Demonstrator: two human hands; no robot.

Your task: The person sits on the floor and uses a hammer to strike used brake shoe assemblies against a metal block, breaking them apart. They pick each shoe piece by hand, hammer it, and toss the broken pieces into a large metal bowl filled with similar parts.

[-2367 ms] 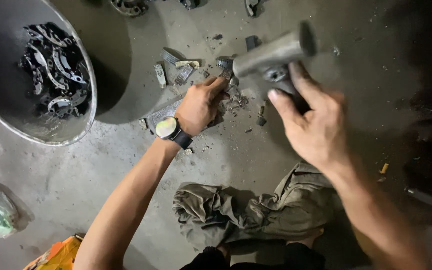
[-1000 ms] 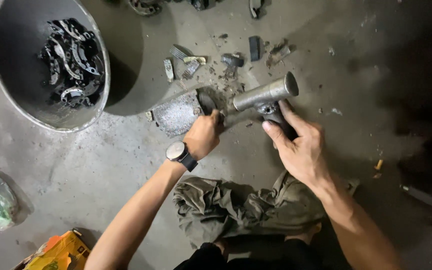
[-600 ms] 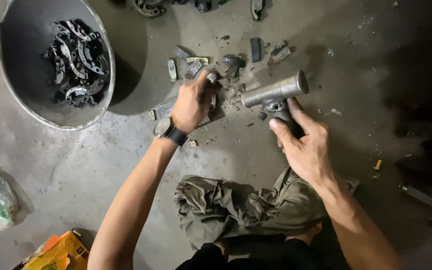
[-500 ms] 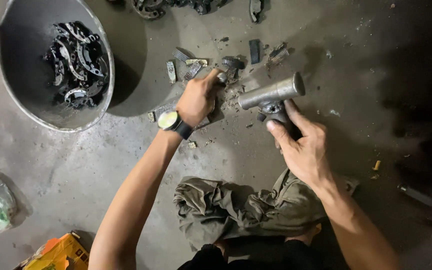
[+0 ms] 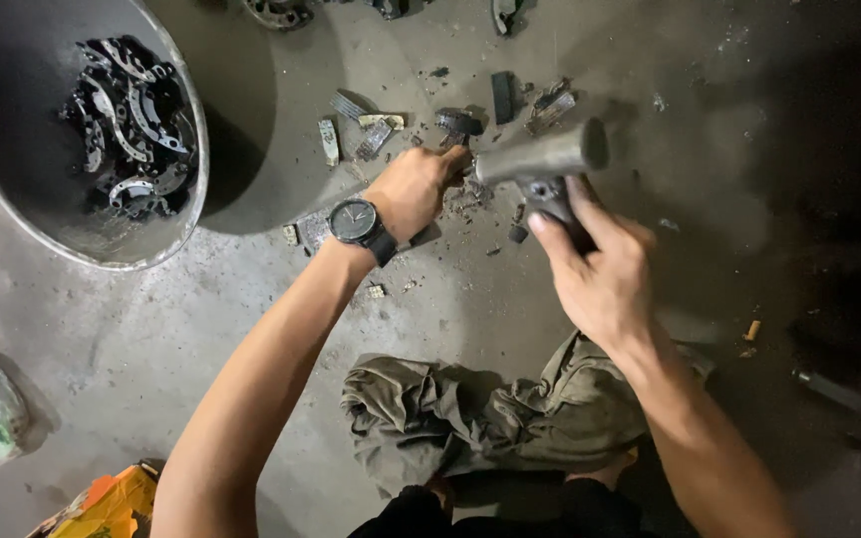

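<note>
Since 0.5 s earlier, hammer (image 5: 542, 157) had tilted lower toward left hand (image 5: 413, 189), which pinned a dark metal part (image 5: 458, 124) to the concrete floor (image 5: 251, 319). Right hand (image 5: 600, 274) clamped the handle; fingers needed keeping off the strike spot, blows short.

A grey tub (image 5: 186, 130) of metal parts (image 5: 127, 120) sits far left; a crumpled cloth (image 5: 490, 418) lies near, an orange box (image 5: 112, 503) near left.

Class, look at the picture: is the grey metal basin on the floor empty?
No: the grey metal basin holds a heap of dark curved metal parts in its bottom.
</note>
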